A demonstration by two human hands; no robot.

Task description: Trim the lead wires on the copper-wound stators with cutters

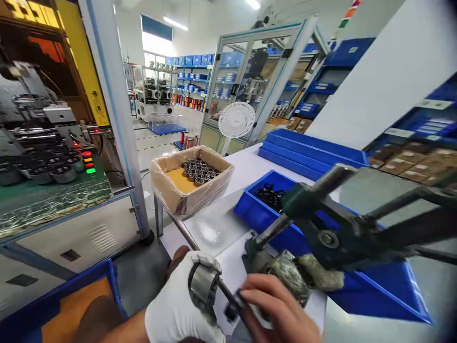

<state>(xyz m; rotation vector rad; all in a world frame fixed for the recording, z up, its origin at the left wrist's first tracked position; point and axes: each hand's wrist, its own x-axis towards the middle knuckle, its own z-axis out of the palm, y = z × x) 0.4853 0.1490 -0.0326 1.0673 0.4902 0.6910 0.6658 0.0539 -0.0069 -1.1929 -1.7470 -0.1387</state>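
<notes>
My left hand [178, 305], in a white glove, is closed round a grey metal cylinder [203, 284] near the table's front edge. My bare right hand [282, 312] sits just right of it, fingers curled on a small black ring [233, 305] at the end of a thin rod coming from the cylinder. Directly behind my right hand stands a dark green lever press [321, 228] with its worn base [289, 276]; its long handle reaches off to the right.
A blue bin [257, 212] with black rings stands behind the press. A plastic-lined cardboard box [167, 190] of metal cylinders sits at the table's far end. Stacked blue trays [307, 152], a white fan [236, 120] and a machine [43, 143] on the left surround the table.
</notes>
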